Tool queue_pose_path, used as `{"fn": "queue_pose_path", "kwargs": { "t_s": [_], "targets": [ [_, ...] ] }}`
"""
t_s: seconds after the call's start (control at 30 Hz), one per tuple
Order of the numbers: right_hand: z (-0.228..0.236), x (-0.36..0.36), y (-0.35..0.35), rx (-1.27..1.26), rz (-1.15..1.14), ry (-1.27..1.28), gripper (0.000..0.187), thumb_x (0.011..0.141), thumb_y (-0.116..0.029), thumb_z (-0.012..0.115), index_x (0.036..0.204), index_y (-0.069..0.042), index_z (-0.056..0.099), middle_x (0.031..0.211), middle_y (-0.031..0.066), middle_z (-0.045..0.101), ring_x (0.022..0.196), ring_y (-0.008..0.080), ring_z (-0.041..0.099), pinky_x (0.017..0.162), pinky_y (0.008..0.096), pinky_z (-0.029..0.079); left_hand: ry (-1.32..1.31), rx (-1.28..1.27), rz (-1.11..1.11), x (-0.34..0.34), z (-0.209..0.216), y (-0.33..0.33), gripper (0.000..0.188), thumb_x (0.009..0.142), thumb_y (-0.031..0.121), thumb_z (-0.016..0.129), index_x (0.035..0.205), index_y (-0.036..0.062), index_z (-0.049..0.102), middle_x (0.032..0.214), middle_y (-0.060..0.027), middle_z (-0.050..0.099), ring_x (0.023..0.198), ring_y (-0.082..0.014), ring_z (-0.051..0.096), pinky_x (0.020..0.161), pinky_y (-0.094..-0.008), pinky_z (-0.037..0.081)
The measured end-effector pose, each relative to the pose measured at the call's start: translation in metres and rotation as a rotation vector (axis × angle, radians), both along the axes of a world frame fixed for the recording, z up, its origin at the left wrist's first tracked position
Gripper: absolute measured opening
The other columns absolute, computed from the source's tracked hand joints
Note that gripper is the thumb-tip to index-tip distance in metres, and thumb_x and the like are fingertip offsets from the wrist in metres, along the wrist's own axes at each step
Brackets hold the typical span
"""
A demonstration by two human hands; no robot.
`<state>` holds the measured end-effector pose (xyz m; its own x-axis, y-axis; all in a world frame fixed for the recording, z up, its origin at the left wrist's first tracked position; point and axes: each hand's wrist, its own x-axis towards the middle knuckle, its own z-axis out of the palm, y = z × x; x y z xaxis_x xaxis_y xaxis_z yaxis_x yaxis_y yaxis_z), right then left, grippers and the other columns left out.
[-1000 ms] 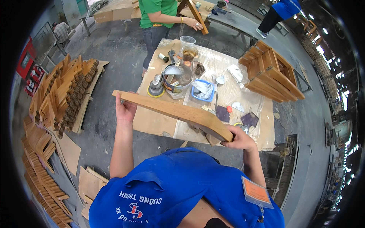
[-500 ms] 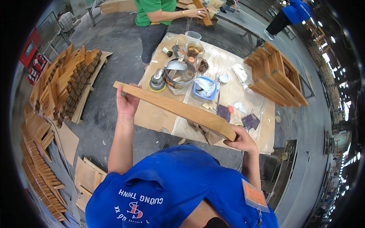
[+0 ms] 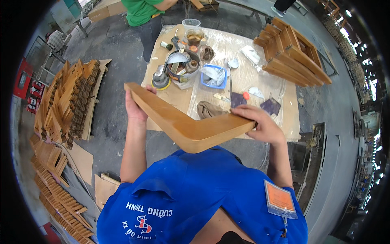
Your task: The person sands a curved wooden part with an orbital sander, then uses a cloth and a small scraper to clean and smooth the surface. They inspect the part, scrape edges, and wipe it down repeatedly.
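Between my two hands I hold up an angled wooden furniture part [image 3: 183, 128], a smooth brown piece with a rounded bend pointing toward me. My left hand [image 3: 136, 106] is closed round its far left end. At the other end, my right hand [image 3: 260, 123] grips it with the fingers over the top edge. Behind the part, a crumpled brown cloth [image 3: 210, 110] lies on the covered table [image 3: 239, 36]. A round sander with a yellow pad [image 3: 161, 77] stands at the table's left side.
On the table are a bucket of tools [image 3: 183, 67], a blue basket [image 3: 213, 76], a jar of brown liquid [image 3: 195, 37] and dark sanding sheets [image 3: 271, 106]. Stacked wooden frames [image 3: 290, 53] stand at the right. Wooden parts [image 3: 69, 97] are piled at the left. A person in green [image 3: 142, 12] stands beyond.
The wooden part has been turned from its narrow edge, so its bent shape now shows, the bend toward me. My right hand has moved up and shifted its grip; my left stays on its end.
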<state>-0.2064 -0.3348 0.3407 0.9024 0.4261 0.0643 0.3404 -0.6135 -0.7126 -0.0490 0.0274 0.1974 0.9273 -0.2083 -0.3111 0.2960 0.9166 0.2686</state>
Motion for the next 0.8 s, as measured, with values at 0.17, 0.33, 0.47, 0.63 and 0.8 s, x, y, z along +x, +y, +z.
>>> {"fn": "queue_pose_path", "kwargs": {
  "t_s": [0.17, 0.33, 0.47, 0.63, 0.8],
  "targets": [
    [0.006, 0.012, 0.016, -0.354, -0.073, -0.213, 0.077, 0.061, -0.002, 0.071, 0.134, -0.013, 0.05, 0.123, 0.0125, 0.056, 0.118, 0.0322, 0.051, 0.104, 0.0424, 0.036, 0.123, -0.139, -0.166, -0.006, -0.001, -0.022, 0.081, 0.095, 0.066, 0.017, 0.113, -0.0064, 0.048, 0.101, -0.0203, 0.056, 0.094, -0.0321, 0.056, 0.086, -0.0453, 0.048],
    [-0.003, 0.015, 0.018, -0.362, -0.471, -0.454, 0.099, 0.05, -0.004, 0.083, 0.14, -0.011, 0.041, 0.139, 0.0141, 0.041, 0.134, 0.0364, 0.032, 0.111, 0.0434, 0.03, 0.048, -0.178, -0.131, -0.001, 0.006, -0.028, 0.07, 0.098, 0.056, 0.023, 0.116, -0.0067, 0.048, 0.095, -0.0167, 0.053, 0.089, -0.0276, 0.053, 0.081, -0.0413, 0.048],
    [-0.02, 0.017, 0.015, -0.105, -0.737, -0.499, 0.117, 0.052, -0.011, 0.087, 0.148, -0.006, 0.02, 0.148, 0.0224, 0.025, 0.138, 0.0378, 0.026, 0.112, 0.0445, 0.028, -0.012, -0.302, -0.141, 0.001, 0.019, -0.026, 0.061, 0.097, 0.055, 0.028, 0.114, 0.0017, 0.052, 0.095, -0.0165, 0.054, 0.083, -0.0268, 0.054, 0.078, -0.0407, 0.049],
    [-0.037, 0.013, 0.016, 0.347, -0.748, -0.38, 0.12, 0.062, -0.003, 0.083, 0.151, -0.005, 0.003, 0.143, 0.0231, 0.035, 0.131, 0.0308, 0.041, 0.107, 0.0402, 0.036, -0.224, -0.325, -0.114, 0.005, 0.034, -0.031, 0.061, 0.092, 0.057, 0.039, 0.128, 0.0081, 0.049, 0.097, -0.0125, 0.049, 0.084, -0.0223, 0.051, 0.077, -0.0361, 0.047],
    [-0.034, 0.005, 0.014, 0.479, -0.752, -0.309, 0.114, 0.067, 0.006, 0.077, 0.152, -0.007, 0.002, 0.135, 0.0192, 0.047, 0.123, 0.0265, 0.05, 0.102, 0.0383, 0.043, -0.398, -0.237, -0.09, 0.008, 0.055, -0.026, 0.064, 0.091, 0.06, 0.041, 0.133, 0.0117, 0.046, 0.095, -0.0105, 0.048, 0.083, -0.0204, 0.05, 0.075, -0.0352, 0.046]
  ]
}}
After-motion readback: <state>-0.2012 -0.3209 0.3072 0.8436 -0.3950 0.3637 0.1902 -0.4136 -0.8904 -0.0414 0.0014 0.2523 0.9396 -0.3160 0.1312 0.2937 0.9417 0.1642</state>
